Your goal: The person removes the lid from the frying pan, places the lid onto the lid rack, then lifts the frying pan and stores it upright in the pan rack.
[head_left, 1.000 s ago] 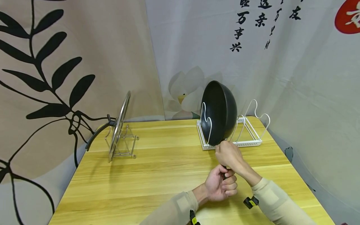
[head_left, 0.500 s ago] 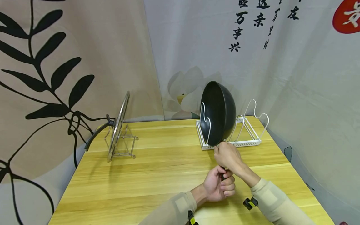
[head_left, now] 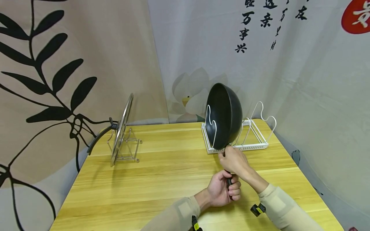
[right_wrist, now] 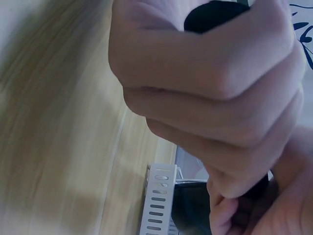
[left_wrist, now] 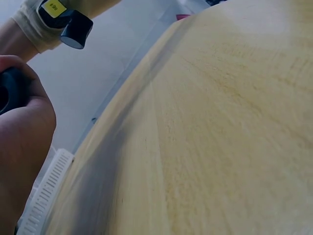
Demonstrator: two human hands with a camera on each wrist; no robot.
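Note:
A black wok (head_left: 222, 115) stands on its side in a white wire rack (head_left: 254, 147), its opening turned to the left. Its dark handle (head_left: 229, 183) points toward me. My right hand (head_left: 233, 160) grips the handle close to the bowl. Just behind it, my left hand (head_left: 224, 189) has its fingers curled round the handle's rear part, palm partly up. In the right wrist view, curled fingers fill much of the picture and the wok's bowl (right_wrist: 190, 208) shows below. The left wrist view catches the handle's dark end (left_wrist: 13, 90) inside the hand.
At the table's left stands a metal-rimmed disc (head_left: 122, 128), seen nearly edge-on, with a dark curved handle (head_left: 99, 138). A thin metal wire stand (head_left: 128, 158) supports it. The wooden table (head_left: 144, 192) meets a printed cloth backdrop (head_left: 196, 48).
The wok and rack stay put. My hands shift slightly on the handle, and more of the handle shows at the left hand and beside the right fingers.

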